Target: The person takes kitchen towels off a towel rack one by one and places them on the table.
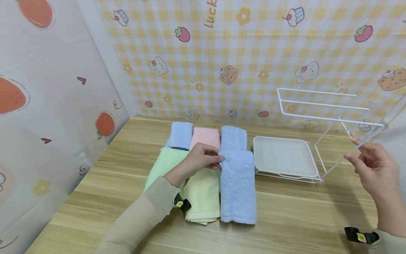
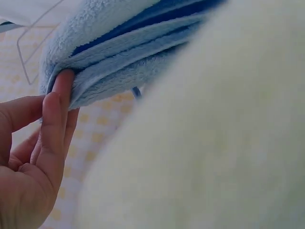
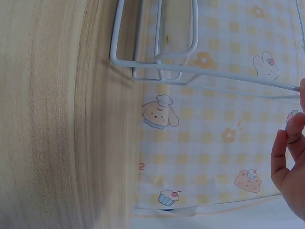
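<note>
A folded blue towel (image 1: pixel 238 190) lies at the front right of a group of folded towels. My left hand (image 1: pixel 203 157) pinches its left edge near the far corner; the left wrist view shows the fingers against the layered folds of the towel (image 2: pixel 109 62). At the right, my right hand (image 1: pixel 375 165) holds a slanting side wire of a white wire rack (image 1: pixel 330 118) between thumb and fingers. In the right wrist view only part of this hand (image 3: pixel 293 167) shows, at the end of the wire.
Beside the blue towel lie a yellow towel (image 1: pixel 203 197) and a green towel (image 1: pixel 165 164). Behind are a pink towel (image 1: pixel 206 135), a light blue towel (image 1: pixel 182 134) and another blue one (image 1: pixel 233 137). A white tray (image 1: pixel 285 157) sits in the rack's base. Patterned cloth (image 1: pixel 203 53) backs the wooden table (image 1: pixel 127 169).
</note>
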The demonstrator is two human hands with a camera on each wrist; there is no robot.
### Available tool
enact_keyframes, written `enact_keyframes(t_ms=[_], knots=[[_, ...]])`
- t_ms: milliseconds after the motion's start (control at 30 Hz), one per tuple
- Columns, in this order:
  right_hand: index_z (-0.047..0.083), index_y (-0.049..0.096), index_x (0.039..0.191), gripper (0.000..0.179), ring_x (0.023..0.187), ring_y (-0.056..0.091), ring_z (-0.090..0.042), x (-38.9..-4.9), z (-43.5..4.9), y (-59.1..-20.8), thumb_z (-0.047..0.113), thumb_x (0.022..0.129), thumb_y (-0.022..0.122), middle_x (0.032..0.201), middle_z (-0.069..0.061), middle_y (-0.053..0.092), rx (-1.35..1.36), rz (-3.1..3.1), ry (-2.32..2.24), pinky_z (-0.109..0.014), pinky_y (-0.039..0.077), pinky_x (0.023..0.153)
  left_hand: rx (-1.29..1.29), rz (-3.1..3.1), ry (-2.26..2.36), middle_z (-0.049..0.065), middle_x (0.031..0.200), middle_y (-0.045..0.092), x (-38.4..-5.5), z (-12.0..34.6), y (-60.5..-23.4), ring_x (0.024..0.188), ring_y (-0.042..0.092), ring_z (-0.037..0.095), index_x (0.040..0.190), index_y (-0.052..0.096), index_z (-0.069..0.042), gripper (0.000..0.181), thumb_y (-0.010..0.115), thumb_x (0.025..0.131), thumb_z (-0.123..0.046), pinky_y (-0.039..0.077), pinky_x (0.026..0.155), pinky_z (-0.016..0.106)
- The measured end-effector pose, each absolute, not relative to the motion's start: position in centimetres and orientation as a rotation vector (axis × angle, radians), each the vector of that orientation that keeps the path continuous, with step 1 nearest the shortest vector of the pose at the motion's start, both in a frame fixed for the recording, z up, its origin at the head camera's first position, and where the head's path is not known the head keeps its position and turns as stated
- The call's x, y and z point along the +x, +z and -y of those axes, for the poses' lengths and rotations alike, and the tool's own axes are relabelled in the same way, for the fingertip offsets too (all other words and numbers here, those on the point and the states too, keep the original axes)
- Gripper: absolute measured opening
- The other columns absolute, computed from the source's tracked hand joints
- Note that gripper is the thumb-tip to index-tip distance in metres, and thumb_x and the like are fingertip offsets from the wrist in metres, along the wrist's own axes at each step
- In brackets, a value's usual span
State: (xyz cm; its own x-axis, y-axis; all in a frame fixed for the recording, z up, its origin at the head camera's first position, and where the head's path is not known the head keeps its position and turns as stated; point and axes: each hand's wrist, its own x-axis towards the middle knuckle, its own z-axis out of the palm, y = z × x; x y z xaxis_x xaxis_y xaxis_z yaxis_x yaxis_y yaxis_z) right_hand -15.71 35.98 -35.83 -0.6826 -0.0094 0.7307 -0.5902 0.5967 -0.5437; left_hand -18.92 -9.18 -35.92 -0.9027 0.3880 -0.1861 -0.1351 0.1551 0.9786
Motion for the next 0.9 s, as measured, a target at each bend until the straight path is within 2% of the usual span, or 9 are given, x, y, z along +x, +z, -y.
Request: enact_keyframes(t_ms=[267,567,900], knots=[[-0.023,0.048,0.111,0.041,0.052,0.036,0.006,-15.8,-36.2,-35.9,0.007,0.089,0.065,0.134,0.021,0.058,0.475,2.122,1.065,-0.009,0.032,0.046,0.203,-2.122,1.653,0.016,0.092,0.076,-20.5,9.5,-37.0,0.065,0.07,0.009,0.117,0.068,0.005,0.026,0.067,0.093,-0.006,0.061,0.068,0.027],[-0.023,0.047,0.111,0.043,0.053,0.037,0.005,-15.9,-36.1,-36.1,0.009,0.089,0.065,0.134,0.02,0.058,0.488,2.111,1.081,-0.01,0.032,0.047,0.23,-2.184,1.486,0.009,0.076,0.075,-21.5,9.1,-37.8,0.063,0.07,0.009,0.104,0.073,0.002,0.016,0.069,0.093,-0.008,0.058,0.063,0.022],[-0.024,0.047,0.111,0.054,0.052,0.037,0.006,-15.7,-36.1,-36.2,0.021,0.088,0.065,0.136,0.015,0.059,0.502,2.095,1.105,-0.008,0.034,0.047,0.269,-2.293,1.374,0.01,0.074,0.075,-22.1,8.5,-38.3,0.058,0.068,0.009,0.1,0.074,0.0,0.015,0.072,0.091,-0.011,0.057,0.061,0.022]])
